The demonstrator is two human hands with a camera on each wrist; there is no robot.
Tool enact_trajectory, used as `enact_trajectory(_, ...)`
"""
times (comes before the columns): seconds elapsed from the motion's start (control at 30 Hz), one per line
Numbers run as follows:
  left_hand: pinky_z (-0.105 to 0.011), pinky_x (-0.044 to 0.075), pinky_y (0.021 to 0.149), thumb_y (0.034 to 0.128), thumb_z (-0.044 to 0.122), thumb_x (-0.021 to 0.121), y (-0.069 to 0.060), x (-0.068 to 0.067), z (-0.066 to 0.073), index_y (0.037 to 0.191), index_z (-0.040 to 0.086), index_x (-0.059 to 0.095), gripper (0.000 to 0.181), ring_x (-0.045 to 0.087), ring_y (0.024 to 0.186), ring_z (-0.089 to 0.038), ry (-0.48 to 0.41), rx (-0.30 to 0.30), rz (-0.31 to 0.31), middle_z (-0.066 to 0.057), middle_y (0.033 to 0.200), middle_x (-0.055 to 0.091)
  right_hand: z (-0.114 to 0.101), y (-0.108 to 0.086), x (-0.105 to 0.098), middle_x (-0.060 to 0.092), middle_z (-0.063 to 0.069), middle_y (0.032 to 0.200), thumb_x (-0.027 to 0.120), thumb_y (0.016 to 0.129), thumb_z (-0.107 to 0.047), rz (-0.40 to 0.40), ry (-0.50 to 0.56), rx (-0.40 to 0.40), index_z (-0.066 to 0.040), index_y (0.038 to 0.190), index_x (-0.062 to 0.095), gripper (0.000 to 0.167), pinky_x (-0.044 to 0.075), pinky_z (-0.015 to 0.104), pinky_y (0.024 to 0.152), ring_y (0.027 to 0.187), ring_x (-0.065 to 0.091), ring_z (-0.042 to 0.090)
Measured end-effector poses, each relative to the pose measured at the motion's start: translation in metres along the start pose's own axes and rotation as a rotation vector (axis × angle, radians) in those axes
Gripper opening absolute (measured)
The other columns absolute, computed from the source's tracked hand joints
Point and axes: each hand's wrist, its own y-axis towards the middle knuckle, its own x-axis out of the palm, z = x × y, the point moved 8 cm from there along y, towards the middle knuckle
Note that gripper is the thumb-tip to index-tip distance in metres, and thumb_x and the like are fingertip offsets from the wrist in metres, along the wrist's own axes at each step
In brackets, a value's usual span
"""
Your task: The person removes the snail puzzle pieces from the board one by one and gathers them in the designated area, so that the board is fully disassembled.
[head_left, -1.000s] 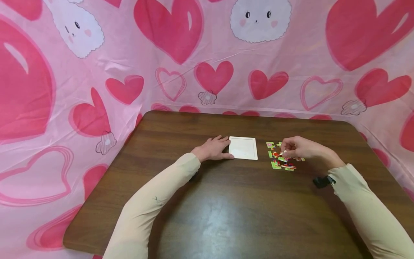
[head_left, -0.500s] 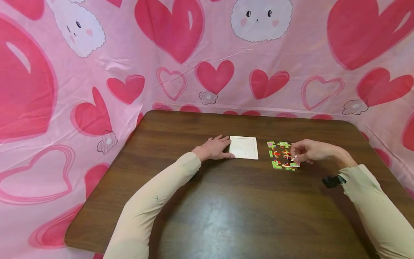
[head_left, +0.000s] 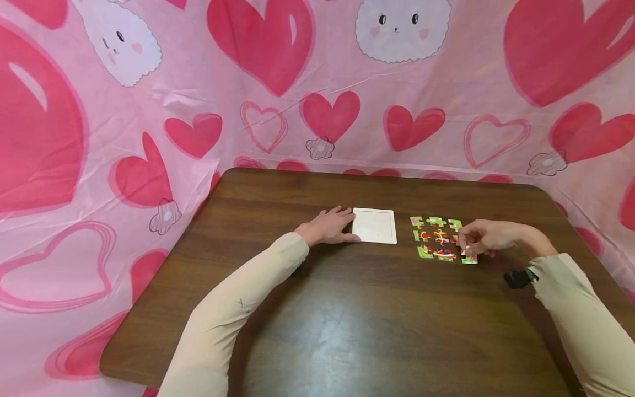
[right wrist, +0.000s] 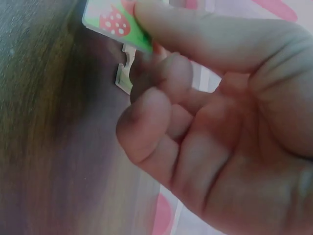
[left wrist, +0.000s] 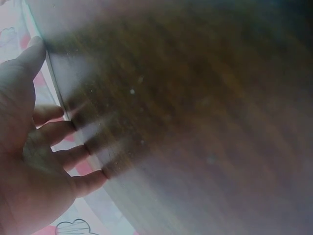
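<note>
In the head view my left hand (head_left: 329, 227) lies with fingers spread at the left edge of a white square tray (head_left: 375, 225). Its fingertips and thumb touch the tray's edge, and the left wrist view shows these fingers (left wrist: 66, 132) extended. My right hand (head_left: 488, 236) pinches a corner jigsaw piece (head_left: 469, 258) at the lower right of the laid-out pieces. Close up in the right wrist view, that piece (right wrist: 115, 22) is green with a white-dotted strawberry. Several loose jigsaw pieces (head_left: 441, 237) lie in spaced rows; my right fingers partly hide the right-hand column.
A brown wood table (head_left: 317, 309) with rounded corners carries everything. Behind it and at both sides hangs a pink cloth (head_left: 278, 127) printed with hearts. A black strap (head_left: 520, 278) is at my right wrist.
My right hand has moved right and slightly toward me with the jigsaw piece, from above the middle pieces to the lower right corner, uncovering others. The left hand and tray have stayed put.
</note>
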Motion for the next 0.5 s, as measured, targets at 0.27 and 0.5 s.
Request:
enact_trajectory(0.27,-0.057,0.02,0.12,0.0916,0.067,0.049,0.0008,-0.0001,0.0004,0.156,0.018,0.027,0.084,0.016,0.153,-0.031,-0.004,0.007,-0.001,-0.005,0.165,0.021,0.0074,0.0001,-0.0002,0.058,0.004,0.071,0.067,0.091,-0.008,0.025,-0.022,0.132,0.001,0.09,0.057,0.013,0.044,0.024,0.05,0.055,0.049,0.008)
enact_trajectory(0.5,-0.057,0.019,0.12,0.091,0.069,0.048,0.0023,0.0007,-0.0003,0.156,0.019,0.027,0.085,0.015,0.153,-0.03,0.002,0.007,-0.001,-0.004,0.165,0.02,0.0039,0.002,0.0041,0.06,0.006,0.071,0.064,0.088,0.002,0.082,-0.086,0.178,0.0,0.088,0.053,0.012,0.048,0.027,0.052,0.061,0.057,0.013)
